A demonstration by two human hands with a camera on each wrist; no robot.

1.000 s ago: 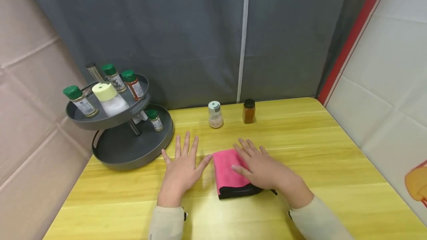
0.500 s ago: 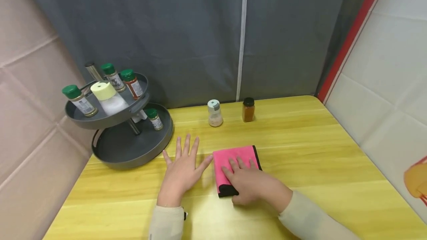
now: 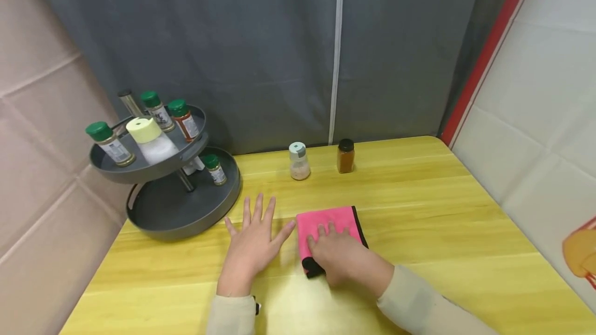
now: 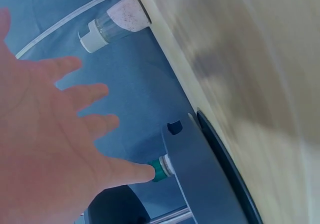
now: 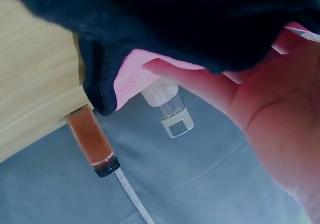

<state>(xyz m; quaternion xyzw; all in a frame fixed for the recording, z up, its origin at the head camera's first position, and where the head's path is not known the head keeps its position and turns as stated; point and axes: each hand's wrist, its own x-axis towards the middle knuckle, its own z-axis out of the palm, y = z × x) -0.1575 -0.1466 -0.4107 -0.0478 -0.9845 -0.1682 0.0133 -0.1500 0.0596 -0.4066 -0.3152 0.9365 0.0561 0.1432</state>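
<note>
A folded pink cloth (image 3: 344, 216) with black edging lies on the wooden table in the head view. On its front part is my right hand (image 3: 344, 257), fingers bent over the top and thumb tucked in at the near edge, gripping it. In the right wrist view, the dark edge of the cloth (image 5: 200, 28) rises close to the camera, partly hiding the fingers. My left hand (image 3: 251, 249), palm down with fingers spread, holds nothing. Its thumb points toward the cloth's left corner, and the left wrist view shows the palm (image 4: 45, 129).
A grey two-tier turntable (image 3: 181, 229) at the left carries several green-capped spice jars (image 3: 183, 118) and a yellow-capped shaker (image 3: 151, 141). Behind the cloth stand a pale-capped shaker (image 3: 299, 162) and a black-capped jar (image 3: 346, 156). A grey curtain (image 3: 261, 56) borders the table's back edge.
My right hand has moved from the cloth's right side toward me and left, onto its near part, uncovering the right edge. The left hand has kept nearly the same place.
</note>
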